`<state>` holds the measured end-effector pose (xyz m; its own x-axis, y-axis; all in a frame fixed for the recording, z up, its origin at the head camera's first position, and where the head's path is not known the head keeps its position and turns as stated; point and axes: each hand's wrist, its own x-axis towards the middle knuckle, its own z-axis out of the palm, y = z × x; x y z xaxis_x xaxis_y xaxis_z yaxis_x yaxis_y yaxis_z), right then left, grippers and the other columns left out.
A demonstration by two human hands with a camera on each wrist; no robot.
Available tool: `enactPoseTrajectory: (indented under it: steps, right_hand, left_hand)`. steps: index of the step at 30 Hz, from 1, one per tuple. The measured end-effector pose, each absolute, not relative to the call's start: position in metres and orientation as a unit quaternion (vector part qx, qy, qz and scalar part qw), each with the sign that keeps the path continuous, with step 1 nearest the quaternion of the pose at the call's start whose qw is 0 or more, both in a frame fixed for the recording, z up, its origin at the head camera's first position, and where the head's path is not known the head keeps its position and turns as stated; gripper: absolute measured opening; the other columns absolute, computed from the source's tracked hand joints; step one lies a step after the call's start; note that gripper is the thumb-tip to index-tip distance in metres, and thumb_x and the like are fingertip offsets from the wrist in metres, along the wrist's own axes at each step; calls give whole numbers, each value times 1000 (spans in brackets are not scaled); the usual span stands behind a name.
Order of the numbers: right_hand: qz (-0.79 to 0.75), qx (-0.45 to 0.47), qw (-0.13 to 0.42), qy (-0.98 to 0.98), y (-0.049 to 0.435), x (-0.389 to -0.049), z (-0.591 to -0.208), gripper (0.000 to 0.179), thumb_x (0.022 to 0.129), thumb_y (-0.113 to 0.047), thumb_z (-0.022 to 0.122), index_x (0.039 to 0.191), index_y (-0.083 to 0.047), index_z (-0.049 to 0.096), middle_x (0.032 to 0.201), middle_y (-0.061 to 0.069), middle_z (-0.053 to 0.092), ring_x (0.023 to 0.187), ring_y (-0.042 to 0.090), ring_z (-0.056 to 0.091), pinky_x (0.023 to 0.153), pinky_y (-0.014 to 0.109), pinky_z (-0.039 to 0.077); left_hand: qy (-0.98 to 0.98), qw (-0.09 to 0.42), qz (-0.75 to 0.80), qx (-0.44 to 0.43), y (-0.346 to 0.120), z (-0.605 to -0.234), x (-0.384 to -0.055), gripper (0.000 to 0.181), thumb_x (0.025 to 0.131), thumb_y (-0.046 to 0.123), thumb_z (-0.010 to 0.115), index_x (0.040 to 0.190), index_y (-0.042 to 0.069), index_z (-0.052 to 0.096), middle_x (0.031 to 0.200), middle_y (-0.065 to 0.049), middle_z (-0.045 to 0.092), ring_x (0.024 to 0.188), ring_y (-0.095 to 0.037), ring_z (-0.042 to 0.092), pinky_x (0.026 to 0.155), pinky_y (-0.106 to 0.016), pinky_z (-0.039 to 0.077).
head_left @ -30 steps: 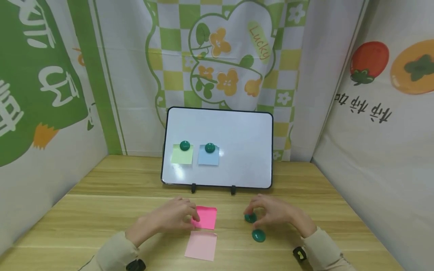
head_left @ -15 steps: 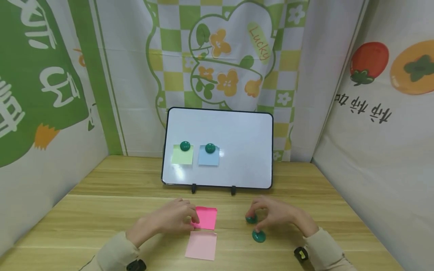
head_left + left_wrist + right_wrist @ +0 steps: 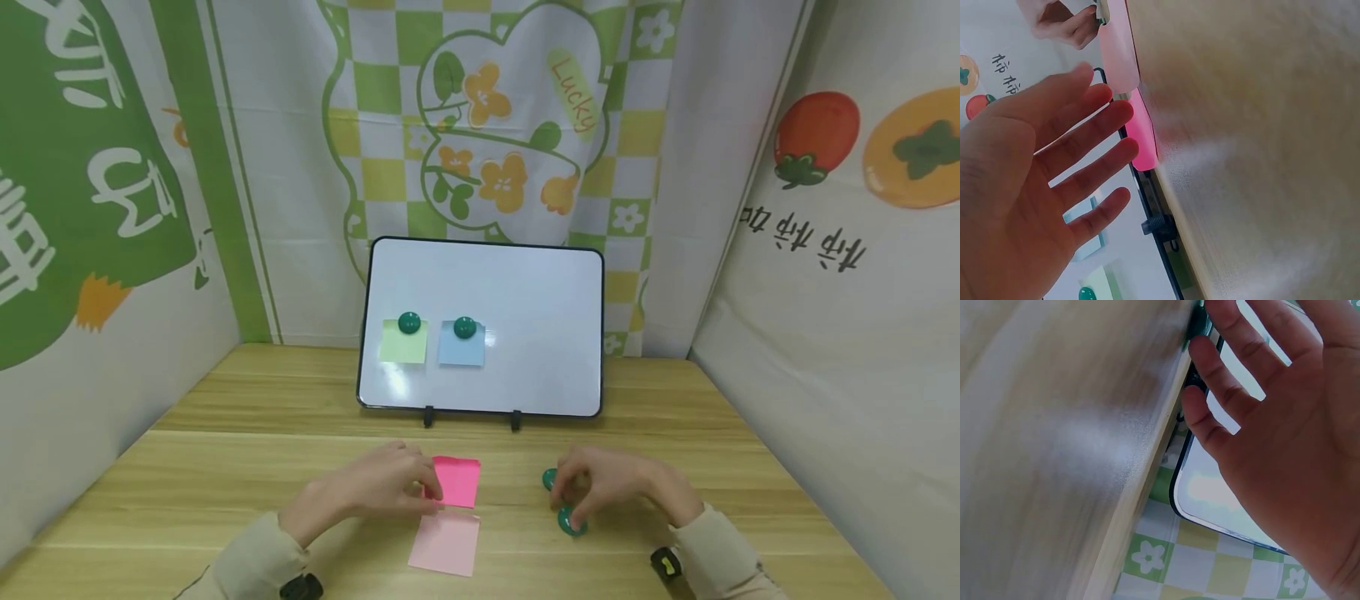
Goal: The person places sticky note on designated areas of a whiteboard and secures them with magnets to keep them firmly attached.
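My left hand [image 3: 386, 481] rests at the left edge of a bright pink sticky note [image 3: 459, 482], its thumb and index finger close together there. The left wrist view shows this hand's fingers extended, the tips by the bright note. A pale pink sticky note [image 3: 445, 546] lies just nearer. My right hand [image 3: 611, 482] pinches the nearer round green magnet [image 3: 567, 523], thumb over its right part and index finger at its left rim. Its other fingers are loosely bent in the right wrist view. The farther green magnet [image 3: 549, 478] is partly covered by the index finger.
Behind the hands stands a black-framed whiteboard [image 3: 540, 333] on small black feet. A green note [image 3: 403, 346] and a blue note [image 3: 461, 348] hang on it, each under a green magnet. Printed curtains enclose the wooden table [image 3: 247, 450].
My right hand has shifted from the farther magnet to the nearer one, its thumb now over it. My left hand stays by the bright pink note, thumb and index slightly closer together.
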<state>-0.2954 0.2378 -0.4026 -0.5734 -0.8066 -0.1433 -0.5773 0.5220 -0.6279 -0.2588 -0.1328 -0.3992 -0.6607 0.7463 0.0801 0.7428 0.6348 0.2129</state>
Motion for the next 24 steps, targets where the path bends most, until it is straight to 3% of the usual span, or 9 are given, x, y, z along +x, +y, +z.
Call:
enactPoseTrajectory:
  steps: [6, 13, 24]
  right_hand:
    - [-283, -401, 243, 837, 237, -293, -402, 32, 74, -23, 86, 104, -17, 75, 97, 0, 63, 96, 9, 50, 86, 26, 45]
    - [-258, -386, 248, 850, 236, -287, -397, 36, 71, -21, 88, 104, -21, 74, 97, -3, 62, 98, 9, 49, 88, 26, 42]
    - [-224, -354, 246, 874, 233, -281, -392, 33, 71, -14, 86, 98, -27, 71, 96, -8, 59, 98, 9, 47, 85, 25, 42]
  left_hand:
    - [897, 33, 122, 423, -132, -400, -260, 12, 83, 31, 77, 95, 29, 76, 86, 22, 65, 82, 2, 57, 89, -32, 46]
    - [891, 53, 136, 430, -131, -399, -261, 11, 83, 20, 77, 94, 23, 77, 83, 18, 66, 77, 4, 56, 75, -19, 49]
    - [887, 54, 135, 439, -132, -398, -260, 11, 82, 16, 77, 92, 21, 77, 82, 16, 67, 75, 4, 57, 72, -17, 49]
